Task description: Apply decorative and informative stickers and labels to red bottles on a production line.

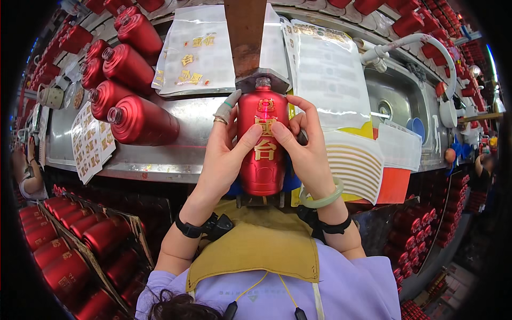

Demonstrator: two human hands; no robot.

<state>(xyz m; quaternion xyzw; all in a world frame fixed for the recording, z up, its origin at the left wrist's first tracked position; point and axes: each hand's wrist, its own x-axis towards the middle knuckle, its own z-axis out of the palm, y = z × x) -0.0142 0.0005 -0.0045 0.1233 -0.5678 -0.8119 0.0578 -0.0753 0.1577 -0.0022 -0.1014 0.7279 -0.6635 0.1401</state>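
A glossy red bottle (pixel 261 178) lies in front of me, its clear glass neck pointing away and resting by a metal plate (pixel 277 78). Gold lettering (pixel 264 150) and a small gold emblem run down its front. My left hand (pixel 226 152) is closed around the left side, thumb pressed on the lettering; a finger cover shows on one of its fingers. From the right side my right hand (pixel 308 154) grips the same bottle, its thumb also on the gold lettering. A pale green bangle (pixel 323 198) circles my right wrist.
Several red bottles (pixel 144 121) stand on the metal bench to the left. Sheets with gold decals (pixel 197 50) lie beyond and beside them. At right are a stack of sheets with curved gold strips (pixel 352 165) and a sink (pixel 397 90). A crate of bottles (pixel 88 226) is lower left.
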